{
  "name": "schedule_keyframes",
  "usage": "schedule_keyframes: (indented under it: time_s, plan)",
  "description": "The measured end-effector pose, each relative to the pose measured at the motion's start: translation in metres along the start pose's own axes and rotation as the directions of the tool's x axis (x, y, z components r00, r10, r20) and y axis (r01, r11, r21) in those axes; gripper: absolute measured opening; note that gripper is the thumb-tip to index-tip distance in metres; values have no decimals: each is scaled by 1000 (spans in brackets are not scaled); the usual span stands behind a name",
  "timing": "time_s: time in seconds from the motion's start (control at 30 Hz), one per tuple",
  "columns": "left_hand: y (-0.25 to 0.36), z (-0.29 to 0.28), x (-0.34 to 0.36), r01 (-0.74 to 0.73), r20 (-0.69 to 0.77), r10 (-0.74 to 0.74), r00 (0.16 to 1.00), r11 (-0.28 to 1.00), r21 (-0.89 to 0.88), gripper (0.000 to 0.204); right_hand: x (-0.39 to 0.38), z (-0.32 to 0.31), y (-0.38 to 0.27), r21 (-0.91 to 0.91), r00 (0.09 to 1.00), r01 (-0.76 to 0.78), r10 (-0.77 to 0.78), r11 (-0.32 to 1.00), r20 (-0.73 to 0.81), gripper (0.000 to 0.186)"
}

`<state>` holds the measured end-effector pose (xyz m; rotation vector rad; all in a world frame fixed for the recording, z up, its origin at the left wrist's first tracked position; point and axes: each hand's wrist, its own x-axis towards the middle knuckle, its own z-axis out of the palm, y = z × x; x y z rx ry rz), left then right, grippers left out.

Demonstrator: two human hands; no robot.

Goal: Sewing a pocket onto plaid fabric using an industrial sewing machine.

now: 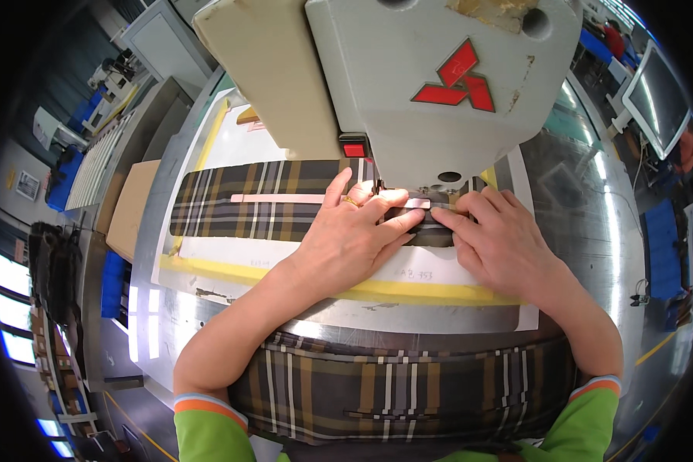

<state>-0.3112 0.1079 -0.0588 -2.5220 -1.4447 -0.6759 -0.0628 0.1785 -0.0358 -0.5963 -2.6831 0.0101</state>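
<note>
A plaid fabric panel point(208, 219) in brown, black and white lies flat under a sewing machine head point(439, 146). Along it runs a narrow pink strip point(277, 199), its right end just in front of the machine's needle area. My left hand point(350, 231) rests on the panel with fingers apart, some of its fingertips pressing at the strip and covering part of it. To the right, my right hand point(497, 235) lies on the panel's right part, its index finger stretched toward the strip's end. The needle tip is hard to make out behind my left fingers.
Beneath the panel is a white sheet point(223, 250) edged with yellow tape point(408, 291), on a metal table point(577, 200). More plaid cloth point(316, 385) bulges along the near edge, across my lap. A cardboard box point(131, 208) stands left, and a monitor point(658, 96) far right.
</note>
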Motion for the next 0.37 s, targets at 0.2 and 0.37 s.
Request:
schedule_keyframes:
  time_s: [0.2, 0.37]
  plan:
    - [-7, -5, 9, 4, 5, -4, 1000, 998, -70, 26, 9, 8, 0, -140, 985, 83, -103, 987, -141, 30]
    - [-19, -5, 3, 8, 97, 5, 995, 992, -129, 27, -4, 26, 5, -129, 994, 78, -88, 989, -69, 37]
